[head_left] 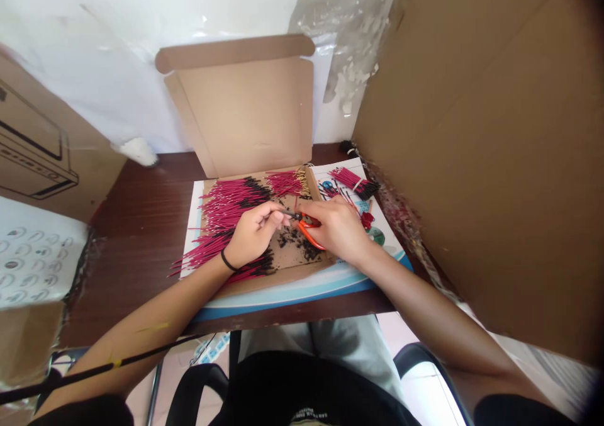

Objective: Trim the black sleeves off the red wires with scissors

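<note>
1. The left hand [255,234] pinches a thin wire [289,214], which lies over a cardboard box [287,259] on the desk [141,190].
2. The right hand [335,228] is clamped on orange cutters [309,238], close to that wire.
3. Black scraps [295,240] litter the cardboard.
4. Apparently done: a banded red bundle [352,184] and gold-tipped wires [287,184].
5. Apparently left: a black-ended red heap [231,202].
</note>
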The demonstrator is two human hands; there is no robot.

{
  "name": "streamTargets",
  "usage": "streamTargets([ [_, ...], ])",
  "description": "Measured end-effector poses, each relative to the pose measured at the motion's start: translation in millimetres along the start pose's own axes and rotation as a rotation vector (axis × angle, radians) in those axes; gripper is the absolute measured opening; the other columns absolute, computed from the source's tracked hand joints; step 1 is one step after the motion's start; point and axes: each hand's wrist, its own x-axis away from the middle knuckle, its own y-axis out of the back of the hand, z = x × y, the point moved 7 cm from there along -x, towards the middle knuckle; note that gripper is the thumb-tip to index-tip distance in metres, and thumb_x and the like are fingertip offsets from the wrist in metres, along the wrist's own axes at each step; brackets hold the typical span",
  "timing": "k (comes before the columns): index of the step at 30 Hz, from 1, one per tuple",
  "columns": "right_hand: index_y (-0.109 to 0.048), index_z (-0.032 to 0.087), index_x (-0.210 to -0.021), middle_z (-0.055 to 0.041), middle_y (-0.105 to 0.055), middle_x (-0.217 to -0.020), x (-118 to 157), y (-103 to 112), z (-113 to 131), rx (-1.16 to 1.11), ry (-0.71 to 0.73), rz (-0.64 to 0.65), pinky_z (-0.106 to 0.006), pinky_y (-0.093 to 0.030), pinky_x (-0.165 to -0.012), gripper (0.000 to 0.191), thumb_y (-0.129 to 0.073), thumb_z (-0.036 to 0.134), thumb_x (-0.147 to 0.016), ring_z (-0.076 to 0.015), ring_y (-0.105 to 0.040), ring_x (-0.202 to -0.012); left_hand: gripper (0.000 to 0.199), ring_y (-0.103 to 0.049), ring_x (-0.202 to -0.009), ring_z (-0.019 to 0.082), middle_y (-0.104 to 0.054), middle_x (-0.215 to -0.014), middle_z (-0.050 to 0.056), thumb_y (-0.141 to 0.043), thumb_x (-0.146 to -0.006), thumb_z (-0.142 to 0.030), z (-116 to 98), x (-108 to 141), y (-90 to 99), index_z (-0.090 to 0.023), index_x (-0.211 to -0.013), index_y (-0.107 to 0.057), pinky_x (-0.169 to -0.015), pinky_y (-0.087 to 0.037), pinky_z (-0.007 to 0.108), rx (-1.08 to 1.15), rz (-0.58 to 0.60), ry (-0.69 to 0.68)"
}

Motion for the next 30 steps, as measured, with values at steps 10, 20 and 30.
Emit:
streamTargets([
  [10,-0.072,0.021,-0.100,-0.0035,-0.077,-0.088,-2,-4,-16,0.042,-0.130,-0.020,-0.028,-0.039,-0.071,0.019,-0.065,0.026,-0.083,-0.0181,-0.070,-0.076,0.037,-0.056,-0.056,0.010,-0.067,-0.068,0.004,-0.057,-0.085,-0.050,4,-2,0.2,-0.015,-0.080,-0.064,-0.056,-0.046,0.022,0.075,0.002,0.029],
  [20,-0.070,0.020,-0.107,-0.0045,-0.075,-0.101,-1,-8,-22,-0.144,-0.159,-0.019,-0.031,-0.052,-0.075,0.026,-0.067,0.025,-0.082,-0.0209,-0.071,-0.085,0.032,-0.063,-0.058,0.012,-0.070,-0.073,0.004,-0.072,-0.074,-0.043,23,-2,3.3,-0.016,-0.082,-0.058,-0.055,-0.052,0.025,0.381,-0.104,0.273],
  [30,-0.068,0.022,-0.113,-0.0047,-0.075,-0.099,0,-10,-21,-0.159,-0.168,-0.023,-0.029,-0.053,-0.073,0.035,-0.072,0.025,-0.078,-0.0195,-0.070,-0.084,0.022,-0.058,-0.063,0.009,-0.072,-0.082,0.005,-0.063,-0.084,-0.036,23,5,18.7,-0.016,-0.090,-0.071,-0.060,-0.047,0.022,0.226,-0.245,0.150],
])
